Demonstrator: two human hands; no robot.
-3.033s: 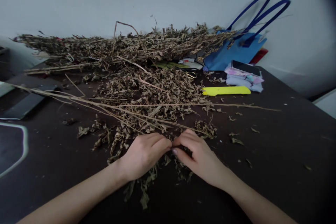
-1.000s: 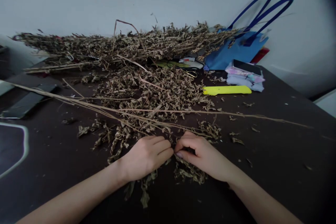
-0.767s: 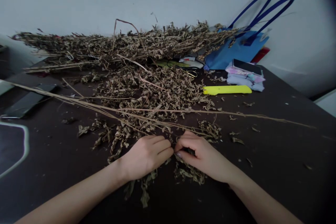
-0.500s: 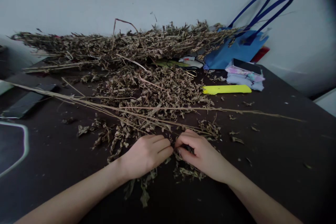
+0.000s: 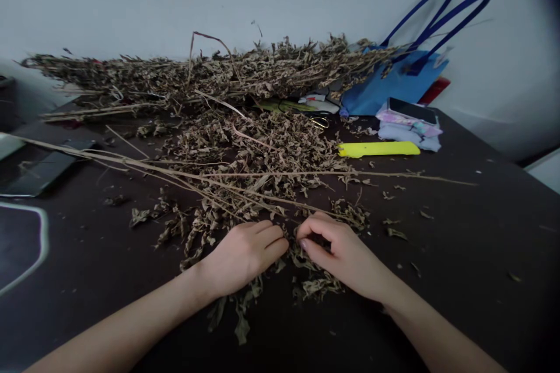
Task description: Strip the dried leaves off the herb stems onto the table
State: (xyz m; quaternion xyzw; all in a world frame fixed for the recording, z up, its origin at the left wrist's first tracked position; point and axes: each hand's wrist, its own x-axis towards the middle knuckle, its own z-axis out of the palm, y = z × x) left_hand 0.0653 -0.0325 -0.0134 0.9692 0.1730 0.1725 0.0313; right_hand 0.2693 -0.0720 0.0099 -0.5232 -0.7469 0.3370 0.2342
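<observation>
My left hand [image 5: 247, 257] is closed in a pinch, palm down, on a dried leafy sprig. Grey-green leaves [image 5: 242, 325] of this sprig hang out below the hand. Just to the right, my right hand [image 5: 345, 253] is closed too, thumb and forefinger curled onto dried leaves at a small gap from the left fingertips. Crumpled leaves [image 5: 322, 287] lie beneath it. Both sets of fingertips are partly hidden. Beyond the hands spreads a heap of loose dried leaves [image 5: 280, 148], with long bare stems [image 5: 175, 173] lying across it.
A big bundle of dried plants [image 5: 175, 76] lies along the wall. At the right are a blue bag [image 5: 371, 90], a phone [image 5: 411, 109] on a stack of packets, a yellow cutter [image 5: 378, 149] and scissors handles [image 5: 319, 122]. A dark flat device [image 5: 48, 172] lies left.
My right hand has moved slightly right, widening the gap between the hands. The long stem across the heap has shifted left and a little away from me. My left hand has hardly moved.
</observation>
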